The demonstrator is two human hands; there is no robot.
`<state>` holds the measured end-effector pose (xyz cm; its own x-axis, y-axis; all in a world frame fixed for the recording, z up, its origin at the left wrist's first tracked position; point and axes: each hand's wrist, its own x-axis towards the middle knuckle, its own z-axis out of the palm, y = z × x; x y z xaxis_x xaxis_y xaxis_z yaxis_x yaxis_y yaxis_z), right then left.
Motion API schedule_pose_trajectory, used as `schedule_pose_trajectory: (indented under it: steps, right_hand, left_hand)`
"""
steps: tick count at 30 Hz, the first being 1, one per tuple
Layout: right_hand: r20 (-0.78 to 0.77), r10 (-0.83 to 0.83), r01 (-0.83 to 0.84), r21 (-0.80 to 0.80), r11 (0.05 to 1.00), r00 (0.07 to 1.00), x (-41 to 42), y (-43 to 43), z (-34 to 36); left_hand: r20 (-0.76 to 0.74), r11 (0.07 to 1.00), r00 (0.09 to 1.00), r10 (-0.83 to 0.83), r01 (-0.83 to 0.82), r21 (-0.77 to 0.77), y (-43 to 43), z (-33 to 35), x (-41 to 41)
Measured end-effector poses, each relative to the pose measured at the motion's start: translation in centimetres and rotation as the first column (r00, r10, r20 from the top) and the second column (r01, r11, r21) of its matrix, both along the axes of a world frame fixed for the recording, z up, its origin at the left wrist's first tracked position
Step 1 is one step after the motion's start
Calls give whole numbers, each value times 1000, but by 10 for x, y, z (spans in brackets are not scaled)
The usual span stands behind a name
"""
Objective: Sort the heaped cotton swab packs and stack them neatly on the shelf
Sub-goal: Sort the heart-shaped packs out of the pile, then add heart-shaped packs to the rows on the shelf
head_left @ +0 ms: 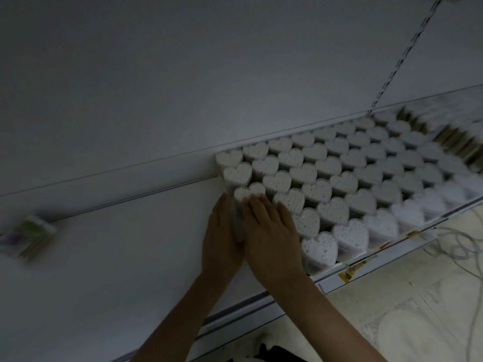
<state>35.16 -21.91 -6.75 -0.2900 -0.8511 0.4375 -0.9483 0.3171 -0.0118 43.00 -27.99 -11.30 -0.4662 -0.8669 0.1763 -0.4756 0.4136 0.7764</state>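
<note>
On the right part of the white shelf (130,257), a tight field of heart-shaped cotton swab packs (337,184), standing on end in slanting rows, white tips upward, side touching side. At the field's left edge, both grips close together. Left grip (222,231) flat, fingers straight, pressed against the left side of one grey, blurred pack (238,228). Right grip (271,231) flat as well, fingers straight and slightly spread, pressed against that pack's right side and lying over the tops of the neighbouring hearts. Neither grip curled round anything. Grey pack sandwiched between the two palms, just in front of the third heart of the leftmost column, touching it or just short of it: cannot tell which. Far to the left on the same shelf, well apart from the rows, a small blurred box (31,233) with green and purple print. Beyond the hearts on the right, a band of brownish packs (449,131), too blurred to read. On the shelf's front edge, a yellow tag (347,275). Above, a slotted upright (407,53) against the back panel. Below right, pale floor tiles (392,309) and a loose white cable (460,246).
</note>
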Motion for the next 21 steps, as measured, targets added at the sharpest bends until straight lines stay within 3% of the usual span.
schedule_pose_trajectory:
  steps: [2,6,18,21]
  right_hand:
    - [-23,5,-5,-10,1000,1000,0,-3,0]
    - [-68,19,-20,-17,1000,998,-1,-6,-2]
    - [88,114,-114,-4,993,990,-9,-11,7]
    - [130,168,-169,-2,986,977,-12,-4,14]
  left_hand:
    - [114,991,993,-18,33,-131,-2,-6,0]
    - [158,981,987,-9,39,-189,-4,-10,-3]
    - [176,979,984,-2,38,-202,-6,-19,-3]
    - [79,998,996,38,-34,-58,-1,-14,-1]
